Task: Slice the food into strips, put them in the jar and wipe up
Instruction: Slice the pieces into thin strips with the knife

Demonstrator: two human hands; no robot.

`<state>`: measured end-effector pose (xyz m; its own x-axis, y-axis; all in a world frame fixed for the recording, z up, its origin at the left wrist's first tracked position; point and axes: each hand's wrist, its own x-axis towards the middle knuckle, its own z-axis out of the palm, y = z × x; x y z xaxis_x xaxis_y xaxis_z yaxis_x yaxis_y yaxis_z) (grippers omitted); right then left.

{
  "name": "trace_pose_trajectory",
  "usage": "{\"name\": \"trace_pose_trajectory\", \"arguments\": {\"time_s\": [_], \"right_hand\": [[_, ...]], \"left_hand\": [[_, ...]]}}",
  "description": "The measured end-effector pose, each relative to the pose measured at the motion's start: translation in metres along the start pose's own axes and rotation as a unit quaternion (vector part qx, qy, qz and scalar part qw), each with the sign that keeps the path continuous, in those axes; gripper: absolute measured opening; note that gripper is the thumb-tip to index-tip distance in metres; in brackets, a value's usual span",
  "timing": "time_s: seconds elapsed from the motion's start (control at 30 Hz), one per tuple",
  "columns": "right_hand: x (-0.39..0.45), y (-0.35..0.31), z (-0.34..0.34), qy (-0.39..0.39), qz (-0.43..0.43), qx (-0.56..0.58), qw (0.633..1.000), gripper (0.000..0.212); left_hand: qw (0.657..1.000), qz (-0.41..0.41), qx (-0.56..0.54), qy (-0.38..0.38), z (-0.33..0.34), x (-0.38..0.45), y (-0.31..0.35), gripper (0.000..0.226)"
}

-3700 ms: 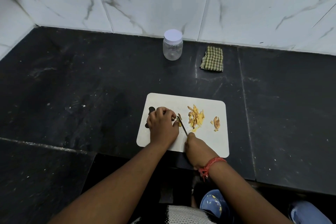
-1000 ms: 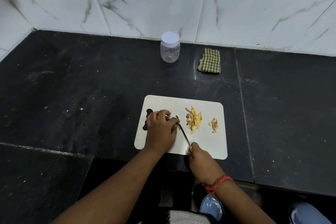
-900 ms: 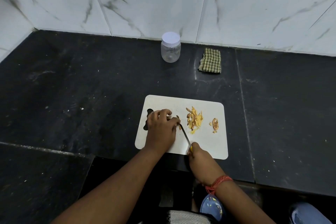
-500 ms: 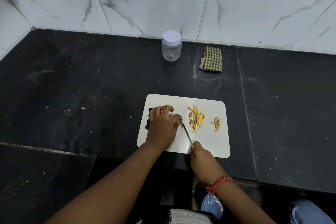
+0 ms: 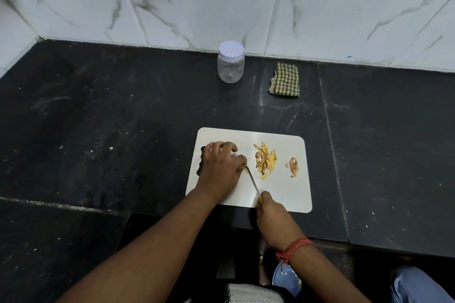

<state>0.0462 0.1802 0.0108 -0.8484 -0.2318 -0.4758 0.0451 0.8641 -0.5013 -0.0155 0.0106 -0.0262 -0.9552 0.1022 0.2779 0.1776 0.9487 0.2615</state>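
A white cutting board (image 5: 288,194) lies on the black counter. On it sits a heap of yellow-brown food strips (image 5: 265,159), with a few brown scraps (image 5: 293,164) further right. My left hand (image 5: 221,167) is curled on the board, pinching a small food piece that is mostly hidden under the fingertips. My right hand (image 5: 272,216) grips a thin knife (image 5: 253,182); its tip meets the left fingertips. A clear jar (image 5: 231,63) with a white lid stands by the wall. A green checked cloth (image 5: 284,80) lies folded to its right.
White marble tiles form the wall (image 5: 221,0) behind the counter. The black counter (image 5: 98,118) has a seam and a front edge close to my body. A blue object (image 5: 285,278) shows below the counter near my right forearm.
The knife has kept working at the piece under my left fingertips, its blade shifting slightly. The strip heap, jar and cloth have stayed put.
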Motion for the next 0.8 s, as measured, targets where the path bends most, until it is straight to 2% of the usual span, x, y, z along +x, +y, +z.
{"name": "trace_pose_trajectory", "arguments": {"time_s": [0.27, 0.63, 0.8], "right_hand": [[0.001, -0.003, 0.000, -0.007, 0.013, -0.010, 1.000, 0.012], [0.003, -0.006, -0.007, -0.043, 0.005, -0.049, 0.998, 0.023], [0.000, -0.005, -0.007, -0.042, 0.001, -0.051, 0.998, 0.026]], "left_hand": [[1.000, -0.002, -0.005, -0.023, -0.004, 0.004, -0.001, 0.007], [0.994, -0.032, -0.023, -0.101, -0.006, 0.014, -0.002, 0.010], [0.994, -0.037, -0.013, -0.097, -0.006, 0.013, 0.000, 0.009]]}}
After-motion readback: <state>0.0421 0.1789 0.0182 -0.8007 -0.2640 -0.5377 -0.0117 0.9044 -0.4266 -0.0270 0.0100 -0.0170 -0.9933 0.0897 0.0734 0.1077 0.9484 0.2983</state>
